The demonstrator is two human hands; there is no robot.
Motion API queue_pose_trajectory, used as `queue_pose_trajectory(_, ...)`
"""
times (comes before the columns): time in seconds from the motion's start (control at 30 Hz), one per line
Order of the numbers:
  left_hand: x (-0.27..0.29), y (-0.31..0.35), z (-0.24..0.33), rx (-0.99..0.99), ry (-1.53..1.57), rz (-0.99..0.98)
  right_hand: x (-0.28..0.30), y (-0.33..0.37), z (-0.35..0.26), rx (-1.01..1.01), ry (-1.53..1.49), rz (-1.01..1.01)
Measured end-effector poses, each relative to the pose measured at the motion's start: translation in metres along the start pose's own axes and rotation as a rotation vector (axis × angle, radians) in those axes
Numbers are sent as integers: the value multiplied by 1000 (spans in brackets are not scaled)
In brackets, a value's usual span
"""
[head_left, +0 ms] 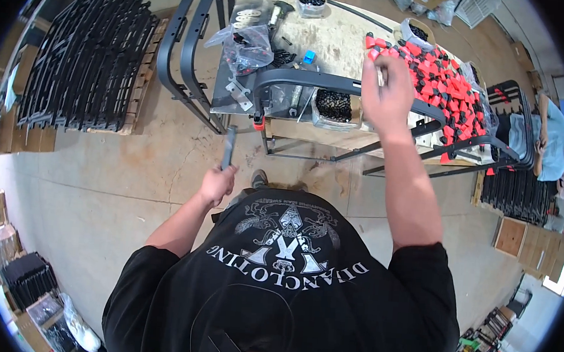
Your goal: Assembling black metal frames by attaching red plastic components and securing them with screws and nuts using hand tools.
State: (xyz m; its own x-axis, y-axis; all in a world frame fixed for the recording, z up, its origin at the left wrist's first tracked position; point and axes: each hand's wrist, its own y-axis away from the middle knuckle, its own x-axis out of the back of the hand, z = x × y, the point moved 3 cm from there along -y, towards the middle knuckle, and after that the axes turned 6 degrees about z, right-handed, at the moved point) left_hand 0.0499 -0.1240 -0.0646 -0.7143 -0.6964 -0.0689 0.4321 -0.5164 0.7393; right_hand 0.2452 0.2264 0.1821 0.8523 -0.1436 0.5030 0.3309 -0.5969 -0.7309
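Observation:
My left hand (217,183) hangs low in front of my body, closed around a slim dark tool (229,147) that points up toward the table edge. My right hand (386,88) is raised over the wooden work table (337,39), fingers pinched on a small pale part (380,75). Under that hand a curved black metal frame (315,81) lies across the table's near edge, with a red cap (258,124) on its lower end. A heap of red and black plastic caps (442,76) lies just right of my right hand.
Clear plastic bags of hardware (249,39) and tubs of black parts (333,105) sit on the table. More black frames (183,45) lean at its left side. Stacked black grilles (87,58) rest on a pallet at left. Another person (556,143) sits at far right.

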Motion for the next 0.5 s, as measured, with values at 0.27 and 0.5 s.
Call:
queue_pose_trajectory(0.27, -42, -18, 27, -210, 654, 657, -32, -12, 19, -43, 217, -250)
queue_pose_trajectory(0.5, -124, 28, 43, -334, -246, 51, -29, -8, 25, -4, 230, -309)
